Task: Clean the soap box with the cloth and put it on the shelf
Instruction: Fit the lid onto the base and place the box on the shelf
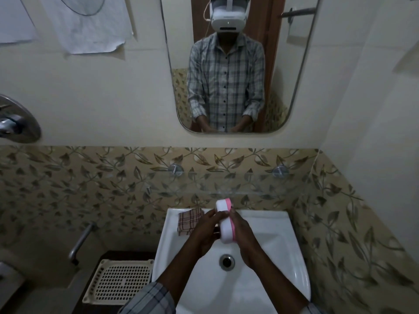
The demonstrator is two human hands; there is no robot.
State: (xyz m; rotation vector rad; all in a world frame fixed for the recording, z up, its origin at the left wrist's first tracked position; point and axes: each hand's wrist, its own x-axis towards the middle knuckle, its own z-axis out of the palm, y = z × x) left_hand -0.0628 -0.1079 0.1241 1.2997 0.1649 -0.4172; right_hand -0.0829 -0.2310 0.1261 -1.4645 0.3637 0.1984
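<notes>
Now: white oval plastic soap box with pink band (226,234) held on edge over white ceramic basin (272,217), between both grips. Left grip (205,232) curls round white side; right grip (246,236) clasps pink edge. Box's far end near front edge of clear glass shelf (226,182) on leaf-patterned tiles; open wall between shelf and mirror (229,64). Pink-brown checked cloth (188,219) lies on basin's back left rim, beside left grip. Cream perforated plastic tray (120,279) lower left, well apart.

soap box (225,223) white, pink | cloth (188,220) checked brown | sink (272,225) white
</notes>
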